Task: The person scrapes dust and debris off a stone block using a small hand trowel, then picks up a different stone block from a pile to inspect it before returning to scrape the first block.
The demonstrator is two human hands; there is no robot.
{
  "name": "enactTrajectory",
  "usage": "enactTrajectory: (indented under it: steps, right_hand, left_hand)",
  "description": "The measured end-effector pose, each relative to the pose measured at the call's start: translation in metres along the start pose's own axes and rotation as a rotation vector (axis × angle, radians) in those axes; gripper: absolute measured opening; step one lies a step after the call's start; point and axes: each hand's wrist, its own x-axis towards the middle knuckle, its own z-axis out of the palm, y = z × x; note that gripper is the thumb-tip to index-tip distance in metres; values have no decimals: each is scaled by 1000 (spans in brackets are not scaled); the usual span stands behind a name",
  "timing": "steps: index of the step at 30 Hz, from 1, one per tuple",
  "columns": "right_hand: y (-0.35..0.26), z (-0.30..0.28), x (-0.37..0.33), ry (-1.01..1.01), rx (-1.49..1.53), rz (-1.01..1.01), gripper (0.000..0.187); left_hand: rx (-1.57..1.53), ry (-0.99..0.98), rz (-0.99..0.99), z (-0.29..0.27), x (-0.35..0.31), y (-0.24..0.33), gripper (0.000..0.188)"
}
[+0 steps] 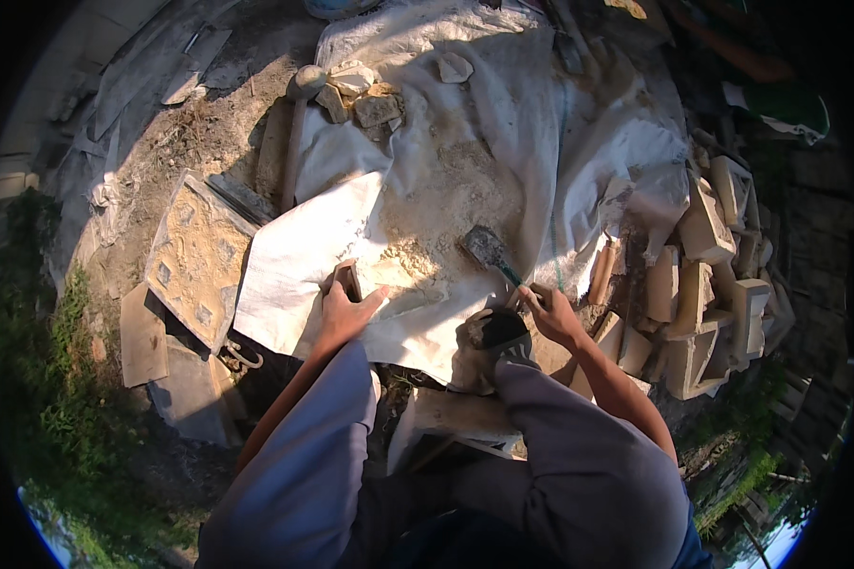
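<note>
My right hand (550,314) is closed round the green handle of a trowel (487,247). The trowel's grey, powder-dusted blade points away and to the left, over the powder. To the left, my left hand (342,313) grips a small brown rectangular block (347,279) with a hollow-looking top; its thumb is stretched to the right. Pale yellowish powder (410,258) lies in a heap beside this block, between my two hands. Under it all spreads a white woven sheet (294,261), creased and dusty. The fingertips behind the block are hidden.
Cream-coloured, box-like blocks (707,228) are piled at the right. Several stones (377,111) rest on the sheet's far left part. A powder-caked board (197,258) lies left, beside flat slabs (144,337). My shoe (474,351) stands on the sheet's near edge.
</note>
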Motion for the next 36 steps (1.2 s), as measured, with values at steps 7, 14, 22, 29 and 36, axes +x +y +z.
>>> enactTrajectory:
  steps: [7, 14, 22, 29, 36]
  right_hand:
    - [-33, -51, 2, -16, -108, -72, 53]
    - [-127, -138, -16, -115, -204, -159, 43]
    - [-136, -101, 19, -292, -338, -21, 43]
    - [-87, -45, 42, -200, -200, -185, 36]
    - [-60, -51, 59, -155, -168, -199, 34]
  left_hand:
    - [-18, -24, 298, -4, -4, -21, 70]
    - [-312, 110, 226, -15, -24, 10, 63]
    - [-292, 215, 385, -20, -17, 27, 59]
    - [-20, 261, 594, -23, -3, 74, 68]
    - [122, 152, 684, -47, 66, 138, 70]
